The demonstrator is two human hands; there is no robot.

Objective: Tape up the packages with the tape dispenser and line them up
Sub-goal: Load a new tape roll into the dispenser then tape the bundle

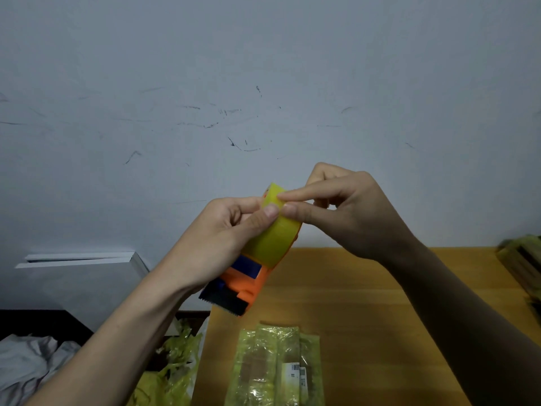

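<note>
An orange tape dispenser (248, 284) with a roll of yellow tape (273, 238) is held up in the air above the wooden table (366, 303). My left hand (231, 232) grips the roll and dispenser from the left, thumb pressed on the tape. My right hand (345, 209) pinches at the tape surface near the top of the roll with thumb and forefinger. The dispenser's black toothed blade points down and left. A package (275, 364) wrapped in yellowish tape with a barcode label lies flat on the table below.
Crumpled yellow tape scraps (172, 364) lie in a bag left of the table. More tape-wrapped packages (524, 265) sit at the table's right edge. A white box (85, 276) and grey cloth (29, 364) are at the left. A scuffed wall is behind.
</note>
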